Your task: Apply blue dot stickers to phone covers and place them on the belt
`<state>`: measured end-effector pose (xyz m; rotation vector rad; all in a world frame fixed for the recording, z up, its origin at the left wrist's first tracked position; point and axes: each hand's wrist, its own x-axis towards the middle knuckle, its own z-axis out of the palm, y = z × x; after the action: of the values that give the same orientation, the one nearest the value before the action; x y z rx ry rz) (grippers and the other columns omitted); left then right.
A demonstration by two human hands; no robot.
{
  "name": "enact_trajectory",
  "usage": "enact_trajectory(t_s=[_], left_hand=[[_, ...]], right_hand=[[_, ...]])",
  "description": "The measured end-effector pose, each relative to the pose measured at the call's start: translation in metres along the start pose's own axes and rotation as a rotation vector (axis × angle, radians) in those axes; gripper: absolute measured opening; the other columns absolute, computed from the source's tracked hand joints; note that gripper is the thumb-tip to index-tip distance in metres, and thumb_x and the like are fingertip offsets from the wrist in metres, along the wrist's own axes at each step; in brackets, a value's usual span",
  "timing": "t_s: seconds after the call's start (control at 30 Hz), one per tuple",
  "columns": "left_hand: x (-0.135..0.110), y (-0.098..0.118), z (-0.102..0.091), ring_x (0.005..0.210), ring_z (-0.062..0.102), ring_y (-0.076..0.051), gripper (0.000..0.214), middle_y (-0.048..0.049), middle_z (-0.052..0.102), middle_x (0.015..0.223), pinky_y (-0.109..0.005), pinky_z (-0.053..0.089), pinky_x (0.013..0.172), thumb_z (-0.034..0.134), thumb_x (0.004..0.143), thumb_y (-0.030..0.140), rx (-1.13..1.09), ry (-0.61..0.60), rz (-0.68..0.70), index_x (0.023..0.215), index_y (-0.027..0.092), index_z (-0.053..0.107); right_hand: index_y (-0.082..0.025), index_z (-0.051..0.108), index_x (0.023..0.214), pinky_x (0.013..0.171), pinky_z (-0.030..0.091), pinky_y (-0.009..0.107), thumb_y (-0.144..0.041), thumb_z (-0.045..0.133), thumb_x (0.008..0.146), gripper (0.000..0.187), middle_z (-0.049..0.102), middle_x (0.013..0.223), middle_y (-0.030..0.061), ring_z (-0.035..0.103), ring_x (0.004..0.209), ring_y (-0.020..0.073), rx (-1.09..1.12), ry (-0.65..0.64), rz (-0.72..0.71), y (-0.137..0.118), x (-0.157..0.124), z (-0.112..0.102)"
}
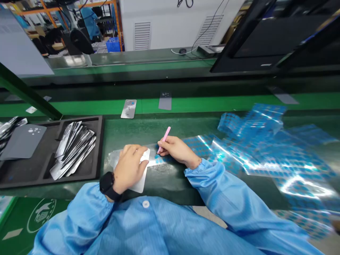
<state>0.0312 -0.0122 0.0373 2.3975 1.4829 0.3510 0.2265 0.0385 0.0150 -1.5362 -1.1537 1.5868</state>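
Observation:
My right hand (176, 149) is closed in a pinch round a slim pink pen-like tool (165, 137). The tool's lower end meets small blue dots on a strip of clear film (164, 158). My left hand (130, 166), with a black watch at the wrist, grips a pale phone back panel (138, 185) on the green bench; palm and fingers hide much of it. The film's near end lies against the panel by my left thumb. To the right, the strip runs under my right hand towards a heap of film sheets with blue dots (265, 145).
At left, a black divided tray (99, 148) holds a pile of thin metallic panels (75, 148) and grey panels (26, 140). Beyond my hands lie a silver panel (129, 108) and a grey panel (165, 101). Black monitors (255, 39) overhang the back right.

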Motion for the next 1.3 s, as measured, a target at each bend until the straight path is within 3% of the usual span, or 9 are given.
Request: enact_trajectory(t_s=[0.13,0.33,0.47,0.67,1.3], left_hand=[[-0.005,-0.023,0.011,0.134,0.031,-0.039,0.056,-0.0090,0.054,0.137,-0.058,0.034,0.100,0.078,0.071,0.034,-0.022,-0.074,-0.019,0.122,0.025,0.057],[-0.012,-0.026,0.031,0.124,0.042,-0.036,0.069,-0.0103,0.060,0.130,-0.055,0.034,0.099,0.083,0.063,0.045,-0.035,-0.004,-0.085,0.123,0.023,0.056],[-0.018,-0.024,0.034,0.118,0.047,-0.034,0.062,-0.0124,0.061,0.129,-0.052,0.039,0.095,0.083,0.062,0.047,-0.036,0.052,-0.065,0.111,0.019,0.059],[-0.021,-0.025,0.038,0.114,0.051,-0.034,0.051,-0.0147,0.062,0.126,-0.051,0.043,0.090,0.083,0.061,0.049,-0.015,0.135,0.000,0.095,0.019,0.060],[-0.022,-0.023,0.037,0.117,0.049,-0.034,0.050,-0.0137,0.061,0.128,-0.051,0.041,0.091,0.083,0.061,0.050,0.014,0.098,0.008,0.094,0.019,0.060]], right_hand=[[-0.014,0.057,0.059,0.048,0.053,0.016,-0.006,0.052,0.091,0.033,0.064,0.051,0.0008,0.063,0.045,0.0085,0.105,0.011,0.037,-0.007,-0.006,0.002],[-0.014,0.058,0.062,0.041,0.048,0.014,-0.011,0.056,0.090,0.028,0.064,0.052,0.0006,0.060,0.042,0.0081,-0.053,0.034,-0.056,-0.016,-0.011,0.028],[-0.015,0.055,0.061,0.036,0.044,0.014,-0.013,0.055,0.090,0.029,0.062,0.051,-0.0003,0.056,0.039,0.0071,-0.199,0.014,-0.043,-0.014,-0.002,0.041],[-0.016,0.055,0.063,0.035,0.043,0.014,-0.016,0.055,0.090,0.028,0.062,0.051,0.0000,0.057,0.040,0.0078,-0.225,0.005,-0.010,-0.011,0.004,0.043],[-0.015,0.057,0.063,0.037,0.046,0.016,-0.018,0.056,0.090,0.027,0.065,0.055,0.0029,0.060,0.044,0.0096,-0.187,0.048,0.017,-0.008,0.005,0.044]])
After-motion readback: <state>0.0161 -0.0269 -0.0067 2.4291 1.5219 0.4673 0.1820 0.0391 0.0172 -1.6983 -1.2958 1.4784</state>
